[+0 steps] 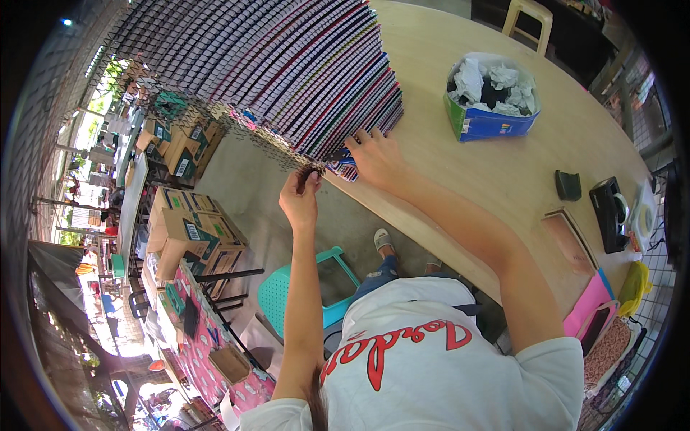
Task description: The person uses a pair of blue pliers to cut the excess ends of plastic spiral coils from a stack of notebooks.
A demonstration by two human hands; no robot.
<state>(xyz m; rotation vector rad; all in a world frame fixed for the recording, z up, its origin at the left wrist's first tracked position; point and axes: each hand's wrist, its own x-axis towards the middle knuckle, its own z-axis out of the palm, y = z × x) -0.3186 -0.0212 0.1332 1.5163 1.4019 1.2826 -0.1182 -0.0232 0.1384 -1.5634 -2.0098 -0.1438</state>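
Note:
A tall panel of stacked rows [287,79], white with coloured and dark edges, rises at the far left of the table behind dark mesh. At its lower corner is my right hand [375,158], its fingers bent around a small dark-and-blue thing [336,155] that I cannot make out fully. Just left of it, beyond the table's edge, my left hand [300,197] is closed in a pinch. Between its thumb and fingers shows a dark brown tuft of strands [307,174].
On the pale wooden table [460,179] stands a blue-and-green box [496,128] of crumpled white pieces. At right lie a black hole punch [609,215] and a pink folder [586,305]. Below are a teal stool [284,294] and cardboard boxes [176,233].

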